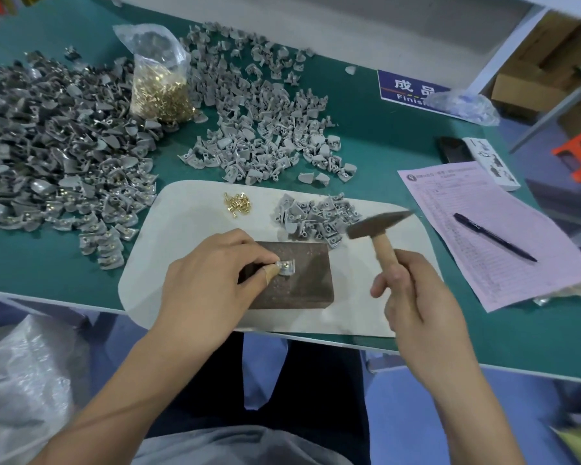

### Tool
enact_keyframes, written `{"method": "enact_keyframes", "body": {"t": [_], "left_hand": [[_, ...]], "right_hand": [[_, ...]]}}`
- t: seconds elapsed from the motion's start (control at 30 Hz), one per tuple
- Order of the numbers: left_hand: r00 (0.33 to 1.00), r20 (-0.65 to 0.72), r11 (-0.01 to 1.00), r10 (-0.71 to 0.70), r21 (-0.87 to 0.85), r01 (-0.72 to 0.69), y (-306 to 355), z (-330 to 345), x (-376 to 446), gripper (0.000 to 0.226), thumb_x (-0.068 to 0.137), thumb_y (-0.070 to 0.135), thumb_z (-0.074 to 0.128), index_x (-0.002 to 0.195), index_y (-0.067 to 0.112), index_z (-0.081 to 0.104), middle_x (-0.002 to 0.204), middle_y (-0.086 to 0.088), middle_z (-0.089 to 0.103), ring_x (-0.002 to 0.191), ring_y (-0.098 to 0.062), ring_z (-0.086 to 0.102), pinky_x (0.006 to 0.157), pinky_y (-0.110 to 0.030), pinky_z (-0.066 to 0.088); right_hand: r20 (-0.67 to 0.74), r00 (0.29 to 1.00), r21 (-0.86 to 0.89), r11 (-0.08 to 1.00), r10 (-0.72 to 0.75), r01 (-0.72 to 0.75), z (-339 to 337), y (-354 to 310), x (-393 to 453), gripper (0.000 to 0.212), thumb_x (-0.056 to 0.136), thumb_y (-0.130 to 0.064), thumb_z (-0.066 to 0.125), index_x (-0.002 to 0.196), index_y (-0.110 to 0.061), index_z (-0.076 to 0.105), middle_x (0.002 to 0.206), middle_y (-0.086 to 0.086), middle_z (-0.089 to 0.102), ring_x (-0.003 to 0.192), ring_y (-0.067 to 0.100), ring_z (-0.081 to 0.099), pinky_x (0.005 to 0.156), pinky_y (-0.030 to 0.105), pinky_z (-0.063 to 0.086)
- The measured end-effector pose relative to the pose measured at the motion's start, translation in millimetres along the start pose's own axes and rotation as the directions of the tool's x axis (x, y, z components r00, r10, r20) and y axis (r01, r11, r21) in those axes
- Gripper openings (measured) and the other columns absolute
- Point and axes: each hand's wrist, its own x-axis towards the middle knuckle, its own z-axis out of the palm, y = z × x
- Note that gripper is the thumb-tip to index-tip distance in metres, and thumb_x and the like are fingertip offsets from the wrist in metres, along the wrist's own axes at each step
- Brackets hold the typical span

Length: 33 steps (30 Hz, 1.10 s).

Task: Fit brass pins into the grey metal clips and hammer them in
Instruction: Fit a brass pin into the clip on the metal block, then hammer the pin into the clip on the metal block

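The right hand point(416, 297) grips a raised hammer point(376, 229); the left hand point(212, 276) pinches a grey clip point(287, 266) on the dark steel block point(302, 283).

Counts: 1 hammer point(378, 226), 1 dark metal block point(302, 280), 1 grey clip point(287, 266) on the block with 1 brass pin in it. Loose brass pins point(237, 203) on the white mat point(188, 236): roughly a dozen, too clustered for an exact count. Clips elsewhere: 3 heaps, one small on the mat point(316, 219), two large on the green table point(383, 135), hundreds, uncountable. 1 bag of brass pins point(158, 85). 1 pen point(495, 237), 1 pink form point(503, 236), 1 blue sign point(410, 88). 2 hands.
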Motion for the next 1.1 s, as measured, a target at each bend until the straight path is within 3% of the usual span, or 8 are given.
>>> {"method": "enact_keyframes", "body": {"t": [0.1,0.2,0.4,0.57,0.73,0.9,1.0,1.1], "left_hand": [[1.0,-0.008,1.0,0.017,0.009,-0.017,1,1,2,0.004,0.087,0.049,0.07,0.088,0.045,0.071,0.088,0.022,0.059,0.084,-0.001,0.049,0.059,-0.022,0.038],[1.0,0.002,0.999,0.031,0.007,-0.031,0,0,4,0.006,0.088,0.049,0.068,0.089,0.044,0.072,0.086,0.021,0.058,0.087,-0.002,0.049,0.061,-0.026,0.042],[0.998,0.007,0.998,0.068,0.001,-0.068,-1,-2,7,0.005,0.087,0.045,0.071,0.091,0.043,0.072,0.085,0.019,0.058,0.089,-0.006,0.051,0.063,-0.033,0.046],[0.997,0.005,0.997,0.081,-0.015,-0.081,-2,-4,8,0.005,0.085,0.044,0.074,0.09,0.043,0.074,0.084,0.018,0.06,0.089,-0.008,0.052,0.062,-0.033,0.047],[0.996,0.004,0.996,0.09,-0.016,-0.09,-3,-4,10,0.005,0.084,0.045,0.075,0.088,0.042,0.074,0.084,0.019,0.062,0.087,-0.007,0.051,0.061,-0.032,0.044],[0.995,0.016,0.995,0.103,0.011,-0.103,-2,-5,10,0.007,0.084,0.043,0.076,0.091,0.042,0.074,0.085,0.019,0.061,0.088,-0.007,0.05,0.059,-0.03,0.041],[0.996,0.021,0.996,0.091,-0.001,-0.091,-3,-6,11,0.005,0.085,0.045,0.074,0.089,0.043,0.074,0.084,0.02,0.061,0.087,-0.005,0.048,0.059,-0.027,0.038],[0.996,0.02,0.996,0.092,0.005,-0.093,-3,-5,11,0.006,0.086,0.044,0.071,0.09,0.043,0.074,0.085,0.019,0.061,0.088,-0.006,0.048,0.059,-0.029,0.039]], "right_hand": [[0.162,0.987,0.155,0.988,-0.021,-0.004,9,-16,-1,0.021,0.109,-0.037,0.043,0.105,-0.033,0.063,0.077,-0.007,0.061,0.052,0.006,0.04,0.051,0.016,0.036],[0.241,0.97,0.128,0.992,-0.027,-0.005,15,-24,-3,0.021,0.104,-0.039,0.048,0.111,-0.033,0.067,0.068,-0.009,0.054,0.054,0.005,0.043,0.055,0.012,0.034],[0.082,0.99,-0.11,0.987,-0.111,0.119,11,-36,-5,0.035,0.103,-0.058,0.035,0.124,-0.044,0.06,0.073,-0.01,0.057,0.063,0.018,0.051,0.059,0.039,0.05],[0.173,0.982,-0.307,0.943,-0.076,0.127,16,-38,-2,0.04,0.103,-0.059,0.032,0.132,-0.045,0.056,0.063,-0.032,0.05,0.055,0.006,0.04,0.055,0.03,0.036],[0.041,0.988,-0.216,0.964,-0.15,0.156,9,-48,-2,0.034,0.106,-0.054,0.036,0.126,-0.041,0.06,0.07,-0.027,0.055,0.06,0.008,0.053,0.052,0.023,0.04],[0.174,0.978,-0.392,0.902,-0.118,0.179,16,-47,-3,0.04,0.104,-0.059,0.031,0.134,-0.044,0.052,0.067,-0.037,0.051,0.05,0.006,0.038,0.05,0.028,0.036],[0.02,0.988,-0.25,0.956,-0.156,0.156,14,-50,-4,0.035,0.104,-0.055,0.035,0.131,-0.043,0.054,0.07,-0.032,0.054,0.056,0.006,0.049,0.052,0.026,0.04],[0.1,0.987,-0.274,0.95,-0.125,0.148,21,-47,-7,0.034,0.104,-0.056,0.035,0.132,-0.047,0.052,0.068,-0.035,0.053,0.053,0.003,0.044,0.054,0.027,0.037]]}}
